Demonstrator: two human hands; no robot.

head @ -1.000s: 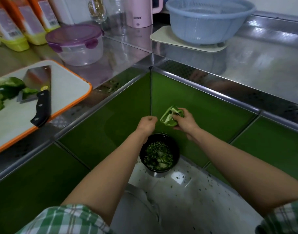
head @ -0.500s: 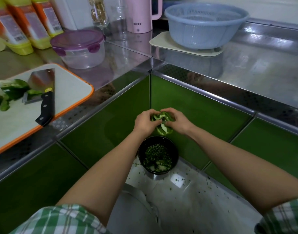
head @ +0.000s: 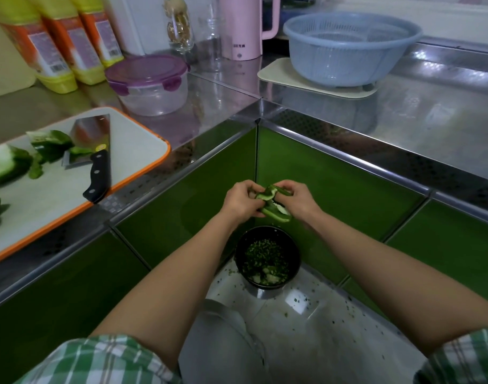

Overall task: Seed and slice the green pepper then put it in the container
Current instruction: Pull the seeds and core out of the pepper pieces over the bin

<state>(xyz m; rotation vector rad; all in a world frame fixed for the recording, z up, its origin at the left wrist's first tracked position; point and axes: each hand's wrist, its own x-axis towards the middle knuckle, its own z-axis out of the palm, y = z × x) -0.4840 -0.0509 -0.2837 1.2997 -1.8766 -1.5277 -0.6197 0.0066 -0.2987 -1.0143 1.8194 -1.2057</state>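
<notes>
At the front edge of the steel worktop lies a white cutting board with orange rim, holding pepper chunks. The clear round container with purple lid behind is closed, seemingly empty. Under the worktop's inner corner a black round bin holds green scraps. Above it, left hand and right hand pinch a green pepper piece, probably to drop seeds.

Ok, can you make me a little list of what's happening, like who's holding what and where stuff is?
hands: left hand and right hand both grip one green pepper piece
underneath: black bin on the floor, green scraps inside
board: cutting board holds other pepper pieces and the knife
container: on the counter, purple lid on, looks empty
stage: seeding, nothing sliced into the container yet
</notes>
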